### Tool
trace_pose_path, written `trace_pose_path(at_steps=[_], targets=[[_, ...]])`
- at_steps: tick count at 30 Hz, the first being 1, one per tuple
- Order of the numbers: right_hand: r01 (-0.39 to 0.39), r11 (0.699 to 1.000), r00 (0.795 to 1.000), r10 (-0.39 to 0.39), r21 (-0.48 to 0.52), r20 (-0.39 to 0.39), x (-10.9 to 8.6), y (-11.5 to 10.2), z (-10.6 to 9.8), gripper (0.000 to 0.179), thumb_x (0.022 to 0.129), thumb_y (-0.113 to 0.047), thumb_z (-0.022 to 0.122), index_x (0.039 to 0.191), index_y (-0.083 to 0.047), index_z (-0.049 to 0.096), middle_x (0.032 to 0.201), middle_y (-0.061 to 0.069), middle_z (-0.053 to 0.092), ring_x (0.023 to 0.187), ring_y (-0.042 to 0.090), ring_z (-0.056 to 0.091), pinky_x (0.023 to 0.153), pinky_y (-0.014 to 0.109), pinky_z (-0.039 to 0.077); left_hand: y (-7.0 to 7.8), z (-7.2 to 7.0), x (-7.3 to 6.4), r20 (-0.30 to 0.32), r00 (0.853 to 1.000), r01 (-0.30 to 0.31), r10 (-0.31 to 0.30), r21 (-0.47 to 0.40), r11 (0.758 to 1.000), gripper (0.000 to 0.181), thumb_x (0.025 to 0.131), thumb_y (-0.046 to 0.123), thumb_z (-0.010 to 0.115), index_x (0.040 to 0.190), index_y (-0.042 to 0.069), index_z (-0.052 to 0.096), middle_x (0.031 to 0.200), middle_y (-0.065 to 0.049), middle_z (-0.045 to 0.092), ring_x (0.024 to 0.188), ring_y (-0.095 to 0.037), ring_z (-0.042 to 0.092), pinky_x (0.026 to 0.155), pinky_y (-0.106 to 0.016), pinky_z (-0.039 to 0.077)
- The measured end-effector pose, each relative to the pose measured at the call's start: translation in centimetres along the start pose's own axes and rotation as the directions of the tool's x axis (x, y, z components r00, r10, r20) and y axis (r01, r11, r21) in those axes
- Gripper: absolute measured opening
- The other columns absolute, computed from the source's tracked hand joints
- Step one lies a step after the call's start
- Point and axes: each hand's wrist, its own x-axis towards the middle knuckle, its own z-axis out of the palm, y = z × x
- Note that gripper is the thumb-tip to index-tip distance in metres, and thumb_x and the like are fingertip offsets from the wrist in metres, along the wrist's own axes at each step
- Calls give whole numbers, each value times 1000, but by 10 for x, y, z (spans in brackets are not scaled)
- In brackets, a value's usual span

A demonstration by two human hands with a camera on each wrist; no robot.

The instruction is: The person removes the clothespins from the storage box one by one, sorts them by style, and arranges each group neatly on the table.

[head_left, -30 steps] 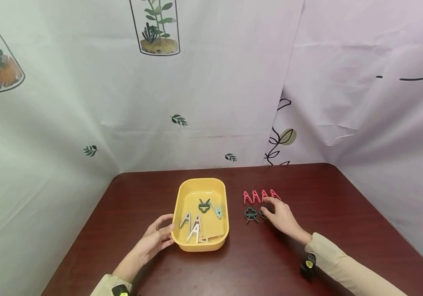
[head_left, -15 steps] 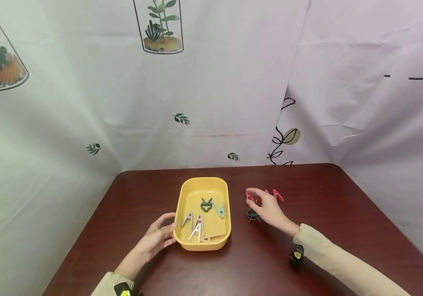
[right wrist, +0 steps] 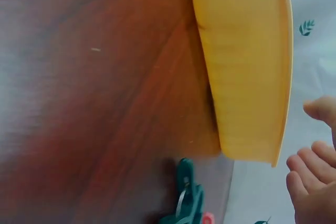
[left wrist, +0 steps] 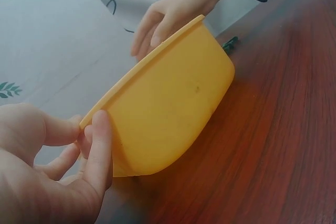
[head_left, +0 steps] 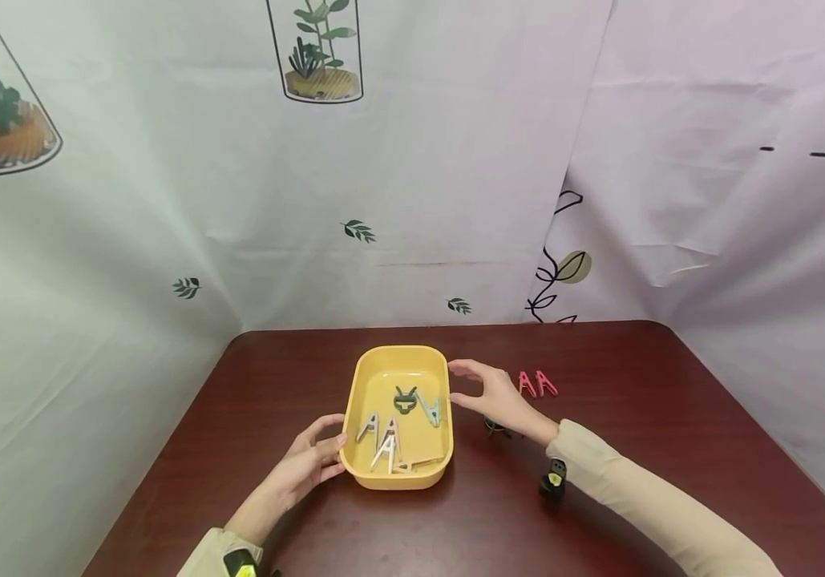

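My left hand (head_left: 304,465) grips the left rim of a yellow plastic tray (head_left: 359,479), thumb on the rim in the left wrist view. Beside the tray's right rim is my right hand (head_left: 495,397), thumb and fingers spread apart with nothing between them. Inside the tray lie a dark green clip (head_left: 405,401), a light blue clothespin (head_left: 432,412), a grey clothespin (head_left: 369,426) and several pale ones, including a white clothespin (head_left: 384,454). Pink clothespins (head_left: 546,383) lie beyond my right hand, which partly covers their row. A green clip (right wrist: 185,200) shows below the tray in the right wrist view.
The dark red-brown table (head_left: 412,533) carries everything. White patterned cloth (head_left: 426,176) hangs behind it and along both sides.
My right hand has moved left from over the green clips and pink clothespins to the tray's right rim. The left hand keeps its grip; the tray's contents look the same.
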Motion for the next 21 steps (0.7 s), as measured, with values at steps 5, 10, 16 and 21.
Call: trace_pose_path(at_steps=[5, 10, 16, 21], targets=[[41, 999, 996, -42, 23, 75, 15, -7, 5, 58, 81, -15, 78, 132, -3, 55, 132, 13, 60, 121, 30, 58, 101, 50, 46, 0, 0, 1, 1, 1000, -7, 7, 6, 1000, 51, 97, 16, 57, 140, 7, 32, 88, 4, 65, 72, -6, 60, 69, -21, 55], [54, 997, 981, -62, 49, 185, 27, -11, 9, 60, 80, -13, 79, 134, -4, 54, 134, 13, 59, 125, 30, 55, 105, 50, 43, -1, 0, 2, 5, 1000, -3, 3, 6, 1000, 51, 97, 16, 57, 140, 6, 31, 88, 4, 65, 72, -6, 61, 69, -21, 55], [94, 996, 952, -92, 8, 293, 43, -10, 13, 64, 79, -15, 80, 136, -5, 53, 137, 12, 57, 127, 30, 53, 105, 48, 44, -3, -2, 2, 7, 1000, 1, -1, 4, 1000, 51, 97, 17, 58, 140, 7, 32, 89, 4, 65, 73, -6, 61, 69, -21, 55], [124, 992, 926, -102, -37, 363, 59, -8, 17, 62, 79, -14, 79, 135, -6, 54, 136, 10, 59, 126, 26, 55, 104, 45, 45, -2, -3, 1, 10, 1000, -4, 5, -4, 1000, 50, 96, 17, 59, 138, 8, 33, 90, 4, 66, 74, -7, 61, 69, -21, 55]])
